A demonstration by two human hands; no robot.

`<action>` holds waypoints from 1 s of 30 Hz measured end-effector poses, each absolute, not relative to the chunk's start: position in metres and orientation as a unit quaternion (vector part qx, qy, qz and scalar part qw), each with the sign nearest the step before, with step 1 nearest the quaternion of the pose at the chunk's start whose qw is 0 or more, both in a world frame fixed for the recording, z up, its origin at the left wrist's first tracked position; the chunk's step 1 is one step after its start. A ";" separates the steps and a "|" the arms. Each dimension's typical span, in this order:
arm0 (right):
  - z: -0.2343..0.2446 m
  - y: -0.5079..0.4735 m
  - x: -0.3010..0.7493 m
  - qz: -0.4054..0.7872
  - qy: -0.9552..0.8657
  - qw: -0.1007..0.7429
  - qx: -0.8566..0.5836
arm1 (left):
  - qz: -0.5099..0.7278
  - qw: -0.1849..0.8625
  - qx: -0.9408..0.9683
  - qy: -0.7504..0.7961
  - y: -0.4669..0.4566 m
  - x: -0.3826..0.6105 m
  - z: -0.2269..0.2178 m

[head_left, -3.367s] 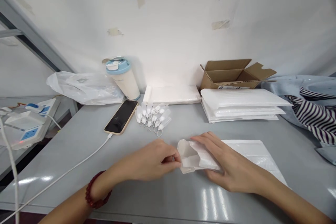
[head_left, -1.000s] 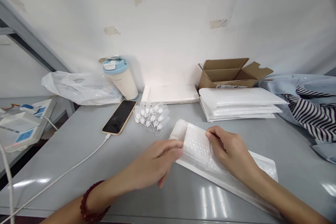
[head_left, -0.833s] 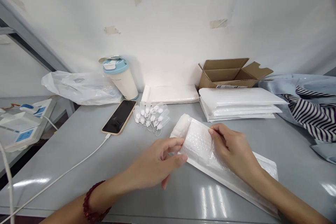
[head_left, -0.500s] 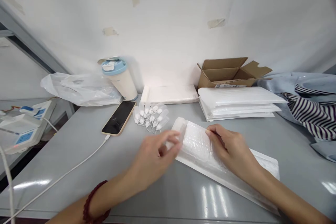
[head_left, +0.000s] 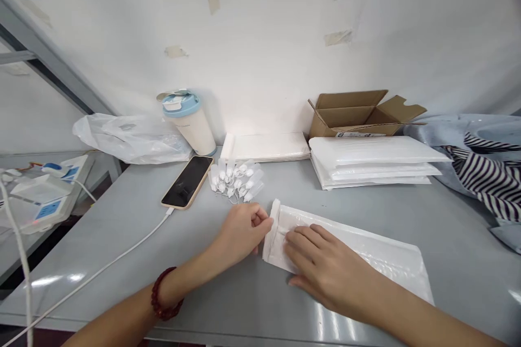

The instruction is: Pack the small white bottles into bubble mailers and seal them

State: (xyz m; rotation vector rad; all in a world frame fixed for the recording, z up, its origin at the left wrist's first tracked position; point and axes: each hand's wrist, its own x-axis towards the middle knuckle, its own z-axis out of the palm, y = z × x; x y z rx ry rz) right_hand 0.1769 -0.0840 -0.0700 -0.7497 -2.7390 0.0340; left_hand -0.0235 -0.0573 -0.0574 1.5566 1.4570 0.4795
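A white bubble mailer [head_left: 391, 255] lies flat and slanted on the grey table in front of me. My left hand [head_left: 248, 227], fingers curled and closed, pinches the mailer's flap edge at its left end. My right hand [head_left: 325, 265] rests palm down across the mailer near that end, its fingers stretched out and pressing on the surface. Just beyond my left hand sits a heap of small clear-and-white plastic pieces [head_left: 238, 179] with thin cords. What is inside the mailer, if anything, is hidden.
Behind are a stack of white mailers [head_left: 374, 157], a flatter pile [head_left: 268, 146] and an open cardboard box [head_left: 354, 114]. To the left are a phone [head_left: 187, 181] on a charging cable, a tumbler [head_left: 191, 124], a plastic bag [head_left: 134, 138] and a power strip [head_left: 57, 200]. Clothes [head_left: 484, 173] lie right.
The mailer's open left end now lies flatter, its flap folded over. My right hand has gone from pinching the mailer's edge to lying flat on it; my left hand has reached the flap edge.
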 end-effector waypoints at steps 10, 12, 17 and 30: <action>-0.072 -0.087 0.176 -0.007 -0.956 0.155 -0.248 | 0.178 0.305 0.835 0.422 -0.066 -0.022 -0.062; -0.072 -0.086 0.176 -0.011 -0.955 0.149 -0.257 | 0.184 0.303 0.847 0.397 -0.067 -0.024 -0.065; -0.080 -0.090 0.174 -0.099 -0.950 0.160 -0.250 | 0.170 0.261 0.881 0.355 -0.065 -0.028 -0.066; -0.060 -0.081 0.191 -0.081 -0.949 0.198 -0.233 | 0.140 0.232 0.918 0.290 -0.058 -0.030 -0.064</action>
